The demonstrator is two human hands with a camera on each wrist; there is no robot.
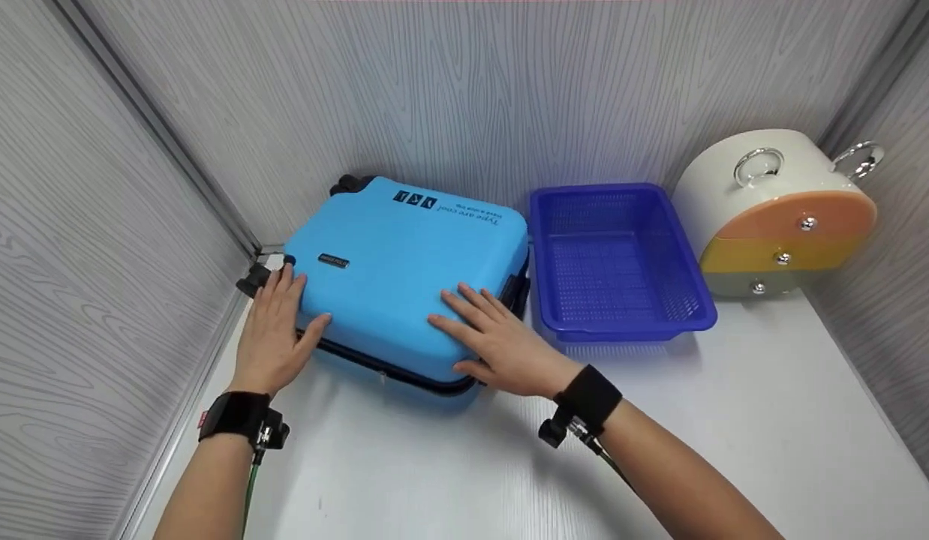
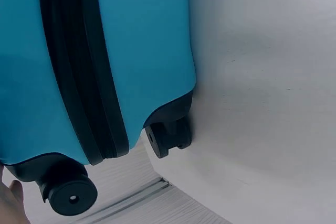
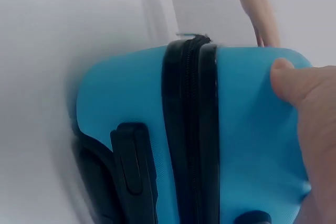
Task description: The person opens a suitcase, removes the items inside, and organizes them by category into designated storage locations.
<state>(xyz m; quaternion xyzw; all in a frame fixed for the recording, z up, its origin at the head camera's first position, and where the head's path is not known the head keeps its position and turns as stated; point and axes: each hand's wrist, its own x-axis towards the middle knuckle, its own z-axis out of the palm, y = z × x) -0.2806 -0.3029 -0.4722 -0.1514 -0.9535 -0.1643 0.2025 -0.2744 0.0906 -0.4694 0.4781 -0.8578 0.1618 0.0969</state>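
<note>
A light blue hard-shell suitcase (image 1: 404, 262) lies flat on the white surface, its wheels toward the left corner and a black zip band round its side. My left hand (image 1: 273, 330) rests with straight fingers on its left end, beside a black wheel (image 1: 254, 279). On the near right corner of the shell lies my right hand (image 1: 502, 341), fingers spread. In the right wrist view my thumb presses the blue shell (image 3: 252, 129), and a black side handle (image 3: 134, 166) shows below. The left wrist view shows two black wheels, one of them a near wheel (image 2: 72, 198).
A purple-blue plastic basket (image 1: 622, 330) stands right of the suitcase, close to its side. Further right is a rounded cream cabinet (image 1: 780, 169) with orange, yellow and green drawers and silver ring handles. Grey wood-grain panels (image 1: 509, 90) enclose the back and sides.
</note>
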